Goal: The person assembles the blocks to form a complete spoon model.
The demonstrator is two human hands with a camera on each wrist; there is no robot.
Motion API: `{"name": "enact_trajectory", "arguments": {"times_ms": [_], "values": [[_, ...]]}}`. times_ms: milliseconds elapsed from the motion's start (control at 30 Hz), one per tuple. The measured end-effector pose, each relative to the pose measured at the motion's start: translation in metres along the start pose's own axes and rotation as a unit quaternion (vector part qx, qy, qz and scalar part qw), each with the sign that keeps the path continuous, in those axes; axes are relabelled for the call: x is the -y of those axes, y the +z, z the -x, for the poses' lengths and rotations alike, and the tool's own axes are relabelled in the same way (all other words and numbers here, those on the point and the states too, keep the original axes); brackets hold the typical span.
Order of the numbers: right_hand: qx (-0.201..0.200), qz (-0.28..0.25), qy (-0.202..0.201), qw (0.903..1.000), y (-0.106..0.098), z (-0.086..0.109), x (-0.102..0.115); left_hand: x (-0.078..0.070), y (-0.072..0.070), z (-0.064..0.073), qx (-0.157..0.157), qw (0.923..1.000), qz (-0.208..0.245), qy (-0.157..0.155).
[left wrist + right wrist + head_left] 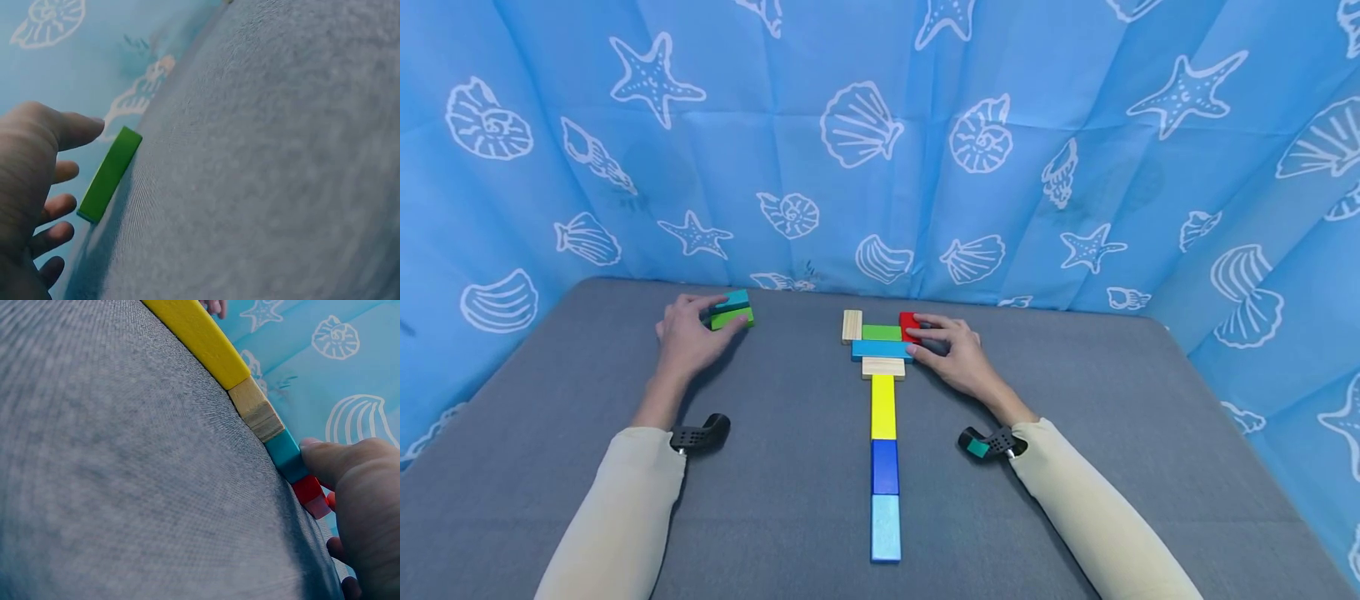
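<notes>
At the table's far left, my left hand (687,335) spreads its fingers around a green block (727,320) and a teal block (736,297) lying side by side. In the left wrist view, the thumb stands just off the end of the green block. My right hand (958,357) is at the right side of a flat block arrangement. Its straight fingers touch a red block (907,320), while the thumb rests at the right end of a long blue block (880,350). Part of the red block is hidden under the fingers.
Around the blue block are another green block (882,332), an upright wooden block (852,325) and a wooden block (883,367). A yellow block (883,407), dark blue block (885,467) and light blue block (886,529) run toward me. A blue curtain (865,208) hangs behind the grey table (790,500).
</notes>
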State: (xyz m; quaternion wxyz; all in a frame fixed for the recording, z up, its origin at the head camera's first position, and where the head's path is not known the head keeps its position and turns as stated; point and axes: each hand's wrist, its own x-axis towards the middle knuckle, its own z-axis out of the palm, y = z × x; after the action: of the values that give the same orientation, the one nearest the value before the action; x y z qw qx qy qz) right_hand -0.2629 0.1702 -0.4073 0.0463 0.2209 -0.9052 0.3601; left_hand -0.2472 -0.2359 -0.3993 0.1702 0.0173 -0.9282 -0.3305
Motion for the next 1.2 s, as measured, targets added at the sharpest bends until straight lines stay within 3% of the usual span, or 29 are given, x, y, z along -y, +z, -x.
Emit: {"name": "enact_trajectory", "arguments": {"times_ms": [367, 833, 1200], "values": [[0.0, 0.001, -0.004, 1.0, -0.0005, -0.0002, -0.0017, 0.0068, -0.0008, 0.0038, 0.017, 0.9991, -0.027, -0.028], [-0.001, 0.002, -0.002, 1.0, 0.0, 0.0002, -0.0008, 0.0072, 0.0008, 0.0049, 0.012, 0.9979, -0.044, -0.045], [0.0, 0.003, -0.004, 1.0, 0.0001, 0.0002, -0.0003, 0.006, -0.001, 0.0053, 0.024, 0.9981, -0.038, -0.042]]}}
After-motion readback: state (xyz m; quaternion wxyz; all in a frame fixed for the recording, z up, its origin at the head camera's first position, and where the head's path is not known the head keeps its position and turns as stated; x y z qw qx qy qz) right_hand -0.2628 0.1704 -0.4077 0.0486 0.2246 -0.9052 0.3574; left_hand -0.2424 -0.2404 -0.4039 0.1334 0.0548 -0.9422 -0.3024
